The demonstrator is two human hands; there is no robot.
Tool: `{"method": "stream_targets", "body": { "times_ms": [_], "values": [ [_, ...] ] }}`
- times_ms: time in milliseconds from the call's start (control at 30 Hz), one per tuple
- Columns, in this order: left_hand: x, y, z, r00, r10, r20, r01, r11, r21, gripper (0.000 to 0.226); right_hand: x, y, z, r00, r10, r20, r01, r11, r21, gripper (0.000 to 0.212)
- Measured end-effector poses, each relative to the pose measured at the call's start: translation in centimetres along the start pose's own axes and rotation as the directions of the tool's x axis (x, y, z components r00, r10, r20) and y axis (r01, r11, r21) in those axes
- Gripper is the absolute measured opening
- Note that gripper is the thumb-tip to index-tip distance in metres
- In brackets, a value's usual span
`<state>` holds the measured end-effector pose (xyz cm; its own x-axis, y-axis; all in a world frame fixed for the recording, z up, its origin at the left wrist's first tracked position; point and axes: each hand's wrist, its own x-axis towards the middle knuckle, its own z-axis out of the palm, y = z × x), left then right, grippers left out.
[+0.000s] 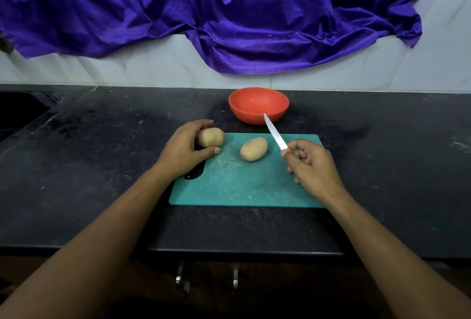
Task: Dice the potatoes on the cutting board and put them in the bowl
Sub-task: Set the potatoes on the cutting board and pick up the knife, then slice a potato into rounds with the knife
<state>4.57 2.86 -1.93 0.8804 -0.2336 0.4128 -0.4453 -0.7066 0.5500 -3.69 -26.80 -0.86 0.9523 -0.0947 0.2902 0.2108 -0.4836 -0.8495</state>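
Note:
A teal cutting board lies on the black counter in front of me. My left hand grips a whole unpeeled potato at the board's far left corner. A second whole potato lies free near the middle of the board's far half. My right hand holds a small knife by its orange handle over the board's right side, the blade pointing up and away toward the bowl. The empty orange bowl stands just beyond the board.
The black counter stretches left and right, with a dark sink recess at the far left. A purple cloth hangs on the tiled wall behind. The counter's front edge runs below my forearms, with cabinet handles underneath.

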Motion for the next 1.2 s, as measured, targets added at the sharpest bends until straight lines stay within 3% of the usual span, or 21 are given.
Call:
{"method": "stream_targets", "body": {
  "times_ms": [233, 433, 567, 700, 867, 1033, 1200],
  "values": [
    [-0.1, 0.2, -0.1, 0.999, 0.0, -0.045, 0.001, 1.0, 0.02, 0.075, 0.0, 0.2, 0.0, 1.0, -0.004, -0.003, 0.004, 1.0, 0.004, 0.015],
    [-0.9, 5.0, -0.2, 0.958, 0.178, -0.226, -0.154, 0.981, 0.118, 0.051, 0.1, 0.2, 0.0, 1.0, 0.022, -0.011, -0.022, 0.998, 0.053, 0.013],
    [-1.3, 8.9, 2.1, 0.969, 0.234, -0.084, -0.227, 0.97, 0.086, 0.038, 0.3, 0.4, -0.1, 0.997, 0.067, -0.045, -0.061, 0.99, 0.127, 0.01],
    [-1.1, 10.1, 5.1, 0.987, 0.149, 0.058, -0.157, 0.971, 0.181, 0.05, 0.4, 0.7, -0.1, 0.992, 0.088, -0.087, -0.07, 0.979, 0.192, 0.01],
    [-0.4, 10.0, 6.2, 0.995, 0.089, 0.037, -0.095, 0.968, 0.231, 0.051, 0.6, 1.0, -0.2, 0.981, 0.113, -0.159, -0.073, 0.969, 0.234, 0.01],
    [-0.5, 9.0, 6.4, 0.994, 0.102, 0.048, -0.103, 0.994, 0.023, 0.05, 0.7, 1.2, -0.1, 0.976, 0.125, -0.177, -0.081, 0.968, 0.236, 0.011],
    [-0.6, 9.0, 6.5, 0.994, 0.096, 0.061, -0.096, 0.995, -0.002, 0.054, 0.7, 1.0, -0.2, 0.979, 0.122, -0.161, -0.086, 0.973, 0.215, 0.009]
  ]
}}
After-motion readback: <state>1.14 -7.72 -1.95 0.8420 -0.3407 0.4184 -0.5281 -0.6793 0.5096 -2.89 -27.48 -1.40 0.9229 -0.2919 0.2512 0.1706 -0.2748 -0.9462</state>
